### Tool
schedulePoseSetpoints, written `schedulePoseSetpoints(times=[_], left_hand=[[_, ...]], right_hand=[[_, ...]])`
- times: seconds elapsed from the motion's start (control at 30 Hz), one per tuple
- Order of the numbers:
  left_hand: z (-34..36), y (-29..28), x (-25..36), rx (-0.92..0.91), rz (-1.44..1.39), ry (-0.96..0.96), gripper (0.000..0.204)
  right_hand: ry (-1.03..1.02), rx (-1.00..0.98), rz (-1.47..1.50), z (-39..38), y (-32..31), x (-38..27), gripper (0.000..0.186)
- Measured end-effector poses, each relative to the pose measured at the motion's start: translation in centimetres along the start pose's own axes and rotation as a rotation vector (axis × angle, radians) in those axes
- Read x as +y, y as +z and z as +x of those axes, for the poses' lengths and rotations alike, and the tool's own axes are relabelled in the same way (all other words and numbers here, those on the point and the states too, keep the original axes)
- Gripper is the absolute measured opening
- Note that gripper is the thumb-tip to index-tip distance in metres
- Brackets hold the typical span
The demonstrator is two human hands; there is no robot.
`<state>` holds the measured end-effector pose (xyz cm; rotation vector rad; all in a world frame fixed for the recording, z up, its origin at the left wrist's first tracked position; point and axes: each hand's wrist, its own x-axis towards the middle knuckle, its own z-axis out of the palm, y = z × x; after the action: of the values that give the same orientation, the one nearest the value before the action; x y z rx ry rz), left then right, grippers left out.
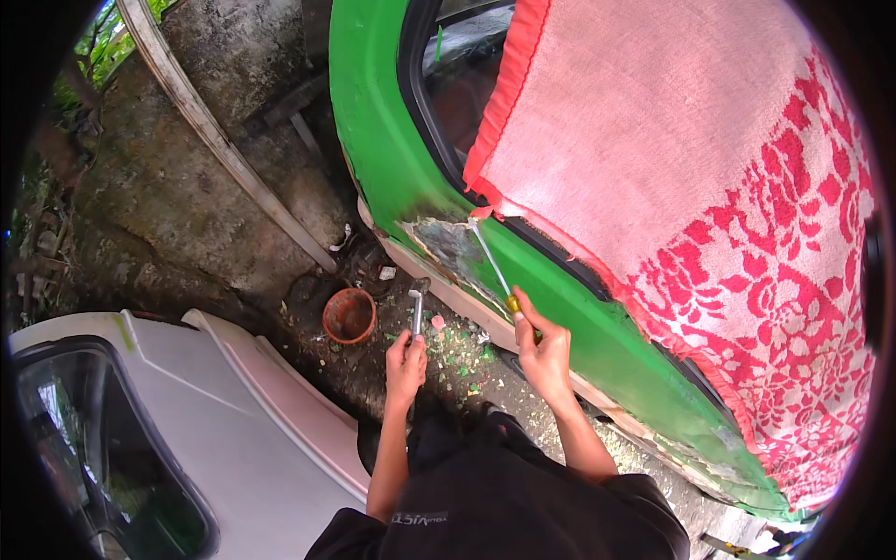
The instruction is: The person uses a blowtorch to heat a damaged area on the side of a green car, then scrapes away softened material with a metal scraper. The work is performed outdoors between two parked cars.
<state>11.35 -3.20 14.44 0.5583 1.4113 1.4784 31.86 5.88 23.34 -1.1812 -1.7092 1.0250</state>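
Note:
My left hand (pixel 405 371) is closed round the handle of a hammer (pixel 417 312), its head pointing away from me. The hammer is held over the littered ground, apart from the car. My right hand (pixel 543 349) grips a screwdriver (pixel 493 259) by its yellow handle. The long metal shaft slants up and left, and its tip meets the green car body (pixel 381 149) just under the window, at the upper edge of a bare patch (pixel 455 248). Paint and filler are gone there, leaving a grey, rough surface with ragged edges.
A pink and white floral towel (pixel 653 121) drapes over the green car's window and roof. A reddish-brown pot (pixel 350 315) stands on ground strewn with green and pale chips. Close on my left is a pale car (pixel 252 411). A long curved strip (pixel 219 135) leans beyond the pot.

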Motion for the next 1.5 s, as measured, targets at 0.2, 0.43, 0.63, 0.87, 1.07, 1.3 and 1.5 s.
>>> schedulePoseSetpoints(times=[0.2, 0.43, 0.63, 0.87, 1.07, 1.3, 1.5], left_hand=[[0.8, 0.7, -0.2, 0.018, -0.017, 0.057, 0.022], [0.3, 0.1, -0.4, -0.003, 0.042, 0.064, 0.024], [1.0, -0.3, 0.1, 0.012, 0.011, 0.06, 0.022], [0.7, -0.5, 0.5, -0.008, 0.01, 0.044, 0.022], [0.8, -1.0, 0.0, -0.022, 0.003, 0.048, 0.023], [1.0, -0.2, -0.3, -0.025, 0.015, 0.046, 0.022], [0.1, 0.3, 0.0, -0.023, 0.034, 0.04, 0.024]], right_hand=[[-0.206, 0.077, -0.158, 0.6, 0.0, -0.2, 0.036], [-0.236, 0.074, -0.382, 0.3, -0.4, -0.7, 0.039], [-0.255, 0.054, -0.366, 0.3, -1.6, -2.0, 0.038], [-0.325, 0.088, -0.307, 1.0, -0.5, -1.3, 0.033], [-0.298, 0.072, -0.387, 0.7, -0.1, -1.4, 0.035], [-0.244, 0.069, -0.324, 0.4, -0.4, -2.0, 0.033], [-0.237, 0.073, -0.24, 0.1, -0.8, -1.6, 0.033]])
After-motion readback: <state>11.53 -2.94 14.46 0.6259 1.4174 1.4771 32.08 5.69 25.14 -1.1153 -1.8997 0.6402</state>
